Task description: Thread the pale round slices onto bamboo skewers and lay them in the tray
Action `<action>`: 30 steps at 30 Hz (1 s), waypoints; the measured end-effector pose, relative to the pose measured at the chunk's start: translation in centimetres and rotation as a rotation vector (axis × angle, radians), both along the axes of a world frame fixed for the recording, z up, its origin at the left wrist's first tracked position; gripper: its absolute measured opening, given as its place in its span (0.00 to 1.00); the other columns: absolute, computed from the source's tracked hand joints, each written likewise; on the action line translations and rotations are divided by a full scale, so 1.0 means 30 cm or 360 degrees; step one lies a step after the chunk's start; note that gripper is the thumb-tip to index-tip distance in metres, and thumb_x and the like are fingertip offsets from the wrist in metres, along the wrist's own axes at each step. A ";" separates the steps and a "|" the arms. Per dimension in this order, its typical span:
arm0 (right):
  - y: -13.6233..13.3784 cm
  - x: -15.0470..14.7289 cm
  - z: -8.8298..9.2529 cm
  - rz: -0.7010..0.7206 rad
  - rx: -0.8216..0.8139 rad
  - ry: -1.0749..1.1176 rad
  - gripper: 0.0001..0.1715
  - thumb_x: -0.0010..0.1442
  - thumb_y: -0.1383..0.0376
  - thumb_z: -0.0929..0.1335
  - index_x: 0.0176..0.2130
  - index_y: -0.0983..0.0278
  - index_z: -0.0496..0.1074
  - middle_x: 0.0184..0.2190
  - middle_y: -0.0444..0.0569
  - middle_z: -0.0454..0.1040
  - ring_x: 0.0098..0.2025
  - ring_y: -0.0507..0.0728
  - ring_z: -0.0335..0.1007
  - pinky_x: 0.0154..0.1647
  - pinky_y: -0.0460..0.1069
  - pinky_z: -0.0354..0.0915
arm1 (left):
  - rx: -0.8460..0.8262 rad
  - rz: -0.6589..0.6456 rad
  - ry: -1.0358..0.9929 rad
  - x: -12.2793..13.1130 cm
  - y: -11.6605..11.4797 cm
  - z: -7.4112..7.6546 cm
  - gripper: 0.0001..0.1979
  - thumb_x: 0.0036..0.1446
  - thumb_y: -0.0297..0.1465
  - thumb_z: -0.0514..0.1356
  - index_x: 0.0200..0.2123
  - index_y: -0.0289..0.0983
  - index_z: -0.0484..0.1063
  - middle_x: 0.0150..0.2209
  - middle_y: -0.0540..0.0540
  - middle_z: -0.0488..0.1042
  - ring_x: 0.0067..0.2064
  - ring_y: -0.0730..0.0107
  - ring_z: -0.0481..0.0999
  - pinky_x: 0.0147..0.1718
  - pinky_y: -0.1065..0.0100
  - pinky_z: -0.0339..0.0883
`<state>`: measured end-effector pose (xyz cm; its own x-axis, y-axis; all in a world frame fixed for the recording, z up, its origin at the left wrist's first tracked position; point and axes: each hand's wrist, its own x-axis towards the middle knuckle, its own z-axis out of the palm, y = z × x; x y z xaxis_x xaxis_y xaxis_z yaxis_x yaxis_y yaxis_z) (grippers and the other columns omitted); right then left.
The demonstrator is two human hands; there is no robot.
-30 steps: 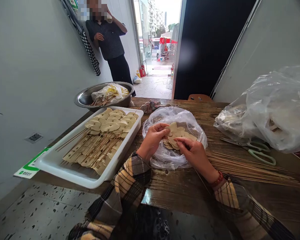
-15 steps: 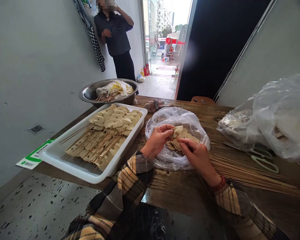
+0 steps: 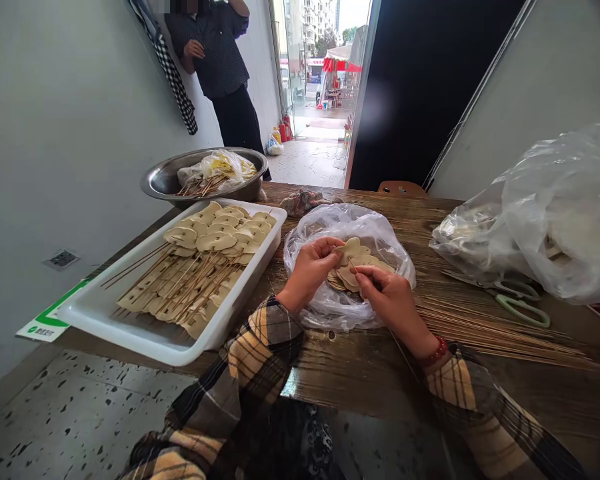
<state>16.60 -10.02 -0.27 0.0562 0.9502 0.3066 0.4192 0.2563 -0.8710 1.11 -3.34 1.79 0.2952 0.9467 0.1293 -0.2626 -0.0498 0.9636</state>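
Over an open clear plastic bag (image 3: 320, 310), my left hand (image 3: 313, 267) pinches a thin beige food slice (image 3: 351, 249) by its left edge. My right hand (image 3: 390, 297) is closed on a thin wooden skewer (image 3: 351, 264), whose upper end meets the slice; whether it has pierced it I cannot tell. More loose beige slices (image 3: 363, 263) lie in the bag beneath my fingers. To the left, a white tray (image 3: 180, 357) holds rows of similar slices threaded on skewers (image 3: 180, 287).
A metal basin (image 3: 155, 180) with bagged skewers stands behind the tray. Loose skewers (image 3: 495, 333), green-handled scissors (image 3: 523, 310) and a large plastic bag (image 3: 570, 220) lie to the right. A crumpled cloth (image 3: 305, 202) is at the table's back. A person (image 3: 215, 60) stands beyond.
My view has shifted slightly, so the scene sits a little further left and higher. The slice now looks flatter and more face-on between my hands, with the skewer still at it.
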 end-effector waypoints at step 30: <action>0.011 0.004 0.002 -0.0043 -0.0049 0.0260 0.18 0.62 0.52 0.67 0.32 0.64 0.74 0.19 0.41 0.67 0.19 0.49 0.57 0.21 0.45 0.55 | 0.0033 -0.0190 0.0151 0.019 -0.017 -0.009 0.21 0.53 0.38 0.65 0.47 0.34 0.70 0.33 0.48 0.75 0.32 0.73 0.72 0.32 0.71 0.64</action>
<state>16.71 -9.69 -0.22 0.1285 0.9565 0.2618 0.2776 0.2188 -0.9354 1.67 -3.86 1.51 0.4171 0.9016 0.1146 -0.1754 -0.0439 0.9835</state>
